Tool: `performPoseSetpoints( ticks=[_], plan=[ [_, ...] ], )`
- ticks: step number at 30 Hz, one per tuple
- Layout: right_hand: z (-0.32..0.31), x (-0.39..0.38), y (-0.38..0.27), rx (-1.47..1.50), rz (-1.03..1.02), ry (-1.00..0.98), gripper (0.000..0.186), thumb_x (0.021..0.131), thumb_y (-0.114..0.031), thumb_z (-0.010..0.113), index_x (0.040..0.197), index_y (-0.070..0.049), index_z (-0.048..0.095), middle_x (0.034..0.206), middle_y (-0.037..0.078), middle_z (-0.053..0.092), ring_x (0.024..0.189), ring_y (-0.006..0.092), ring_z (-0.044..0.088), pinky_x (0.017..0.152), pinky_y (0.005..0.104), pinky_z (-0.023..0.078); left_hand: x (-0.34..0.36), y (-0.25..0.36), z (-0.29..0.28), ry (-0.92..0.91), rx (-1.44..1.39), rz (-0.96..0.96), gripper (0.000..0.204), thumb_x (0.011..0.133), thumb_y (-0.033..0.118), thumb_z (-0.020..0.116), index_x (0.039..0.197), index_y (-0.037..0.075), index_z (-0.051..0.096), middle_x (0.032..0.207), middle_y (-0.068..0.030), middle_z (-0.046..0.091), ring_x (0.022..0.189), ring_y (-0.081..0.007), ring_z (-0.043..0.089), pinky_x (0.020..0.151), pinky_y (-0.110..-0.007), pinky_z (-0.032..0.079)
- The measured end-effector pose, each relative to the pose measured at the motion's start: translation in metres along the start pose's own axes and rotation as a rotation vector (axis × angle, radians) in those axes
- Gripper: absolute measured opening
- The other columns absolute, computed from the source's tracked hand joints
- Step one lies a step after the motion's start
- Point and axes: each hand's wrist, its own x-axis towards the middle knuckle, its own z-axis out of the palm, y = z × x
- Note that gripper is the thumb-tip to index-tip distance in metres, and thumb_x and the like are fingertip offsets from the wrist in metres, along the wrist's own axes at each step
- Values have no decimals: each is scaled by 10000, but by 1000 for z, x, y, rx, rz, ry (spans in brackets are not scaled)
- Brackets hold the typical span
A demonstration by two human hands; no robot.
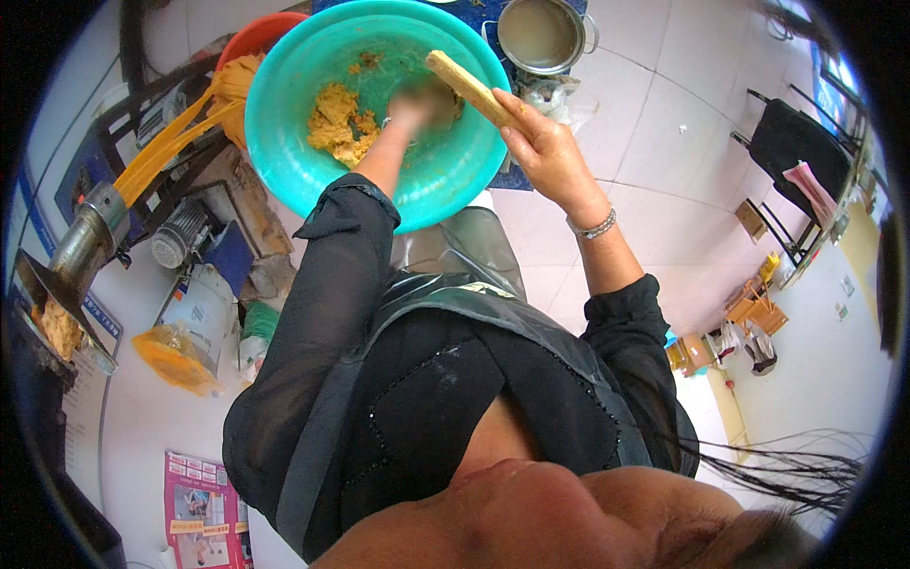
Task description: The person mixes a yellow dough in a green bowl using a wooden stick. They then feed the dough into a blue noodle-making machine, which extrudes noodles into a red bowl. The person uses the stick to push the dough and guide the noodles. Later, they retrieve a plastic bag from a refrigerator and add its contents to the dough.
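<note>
A large turquoise basin (284, 156) stands in front of me, with crumbly yellow dough (334, 119) lying against its left side and a few scraps on the far wall. My left hand (417, 106) reaches down inside the basin, right of that dough; its fingers are blurred, so what they hold is unclear. Above the basin's right rim, my right hand (550, 152) grips a flat wooden stick (463, 81) smeared with yellow dough. The stick slants toward the far left, over the basin.
At left, a metal machine tube (100, 213) pushes out long yellow dough strands (166, 152) toward a red basin (256, 38). Its hopper holds dough (62, 330). A motor (180, 232) and white bucket (201, 303) sit below. Far right are a pot (540, 36) and black chair (801, 152).
</note>
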Motion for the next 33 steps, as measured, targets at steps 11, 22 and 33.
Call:
performPoseSetpoints(
  ticks=[11,22,33],
  plan=[
    [27,6,30,68,53,12,437,868,-115,561,1301,-63,526,1086,246,627,957,383,639,814,410,509,-9,27,-18,-215,170,14,877,642,393,819,1277,-45,402,1107,-237,600,992,-364,619,862,-413,507],
    [25,3,44,56,88,21,443,861,-114,559,1300,-61,527,1104,242,622,989,381,630,845,417,504,-7,1,-26,-81,184,-146,1018,688,362,790,1456,11,220,1166,-267,600,1034,-368,616,859,-420,524],
    [52,37,53,301,286,-61,359,835,-170,651,1166,-43,590,855,110,656,684,207,634,602,321,501,-27,-34,-33,-244,-1357,-345,272,851,114,648,1095,14,585,1020,-134,647,815,-286,671,675,-491,597]
  ],
)
